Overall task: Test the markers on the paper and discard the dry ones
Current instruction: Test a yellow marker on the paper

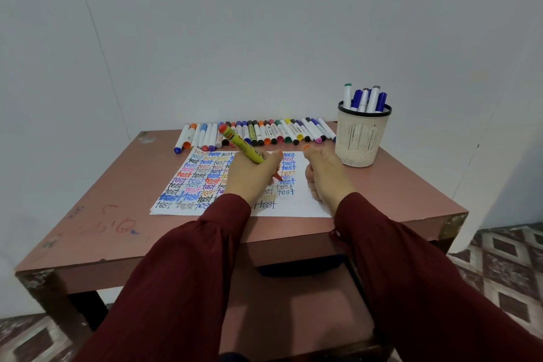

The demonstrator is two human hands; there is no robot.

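Observation:
My left hand (252,173) grips a yellow-green marker (242,144) with an orange-red back end. Its red tip touches the white paper (296,206) near the right-hand column of writing. The sheet is covered with rows of the word "test" in many colours. My right hand (326,173) rests on the paper's right part with fingers curled and thumb up. Whether anything is inside it is hidden. A row of several capped markers (258,132) lies along the table's far edge.
A beige mesh cup (363,137) with a black rim stands at the back right and holds several markers (365,98). The brown table (97,214) has pen scribbles on its left part. A white wall is behind, and patterned floor tiles show on both sides.

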